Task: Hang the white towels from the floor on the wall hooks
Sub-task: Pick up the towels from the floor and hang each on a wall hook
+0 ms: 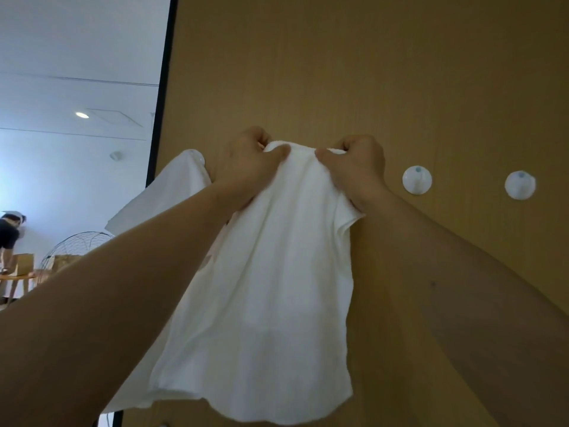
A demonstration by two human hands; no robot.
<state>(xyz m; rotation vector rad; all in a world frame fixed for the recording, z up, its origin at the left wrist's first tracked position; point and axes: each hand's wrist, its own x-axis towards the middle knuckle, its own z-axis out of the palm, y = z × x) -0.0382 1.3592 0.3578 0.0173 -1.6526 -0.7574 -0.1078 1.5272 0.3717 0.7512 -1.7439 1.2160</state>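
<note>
A white towel [271, 288] hangs down in front of the wooden wall [369, 72]. My left hand [246, 171] and my right hand [357, 171] each pinch its top edge, close together, pressed against the wall. Whatever hook lies behind the towel's top is hidden. To the left, another white towel [163, 195] hangs from a round white hook [198, 157] that is mostly covered. Two bare round white hooks [417, 179] [520, 185] sit on the wall to the right of my hands.
The wall's black edge [161, 112] runs down at the left. Beyond it is a white room with a person [9, 235] bending over a wooden table [21, 275], cardboard boxes and a wire fan guard [70, 248].
</note>
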